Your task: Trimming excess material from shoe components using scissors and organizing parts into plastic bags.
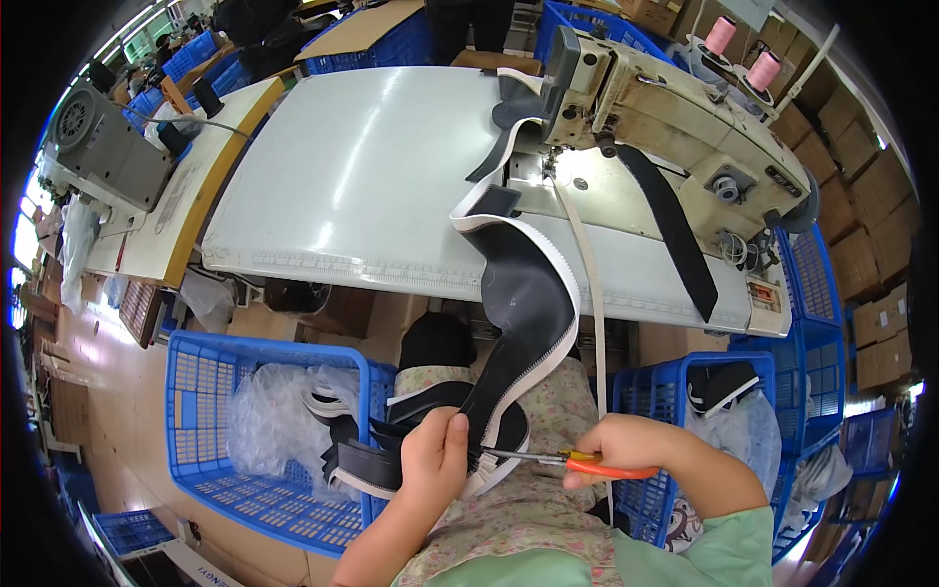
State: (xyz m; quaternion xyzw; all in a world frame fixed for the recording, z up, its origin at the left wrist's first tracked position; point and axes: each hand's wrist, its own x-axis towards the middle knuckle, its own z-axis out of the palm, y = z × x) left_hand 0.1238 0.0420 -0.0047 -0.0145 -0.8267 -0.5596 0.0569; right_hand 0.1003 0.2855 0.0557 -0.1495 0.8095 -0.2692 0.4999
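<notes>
A long black fabric strip (533,293) with a white toothed zipper tape (558,357) along its edge hangs from the sewing machine (675,108) over the table's front edge to my lap. My left hand (436,455) is closed on the strip's lower part, thumb on top. In my right hand (631,448) is a pair of scissors (611,471) with orange handles. Their blades point left and reach the strip's white edge, just right of my left hand; whether they are parted is too small to tell. More black pieces lie bunched under my left hand.
On the left a blue crate (269,342) holds clear plastic and black pieces; another blue crate (641,386) stands right of my lap. A loose black strip (670,220) and a narrow cream tape (590,274) lie across the white table (333,176). Pink thread cones (720,36) stand at the back.
</notes>
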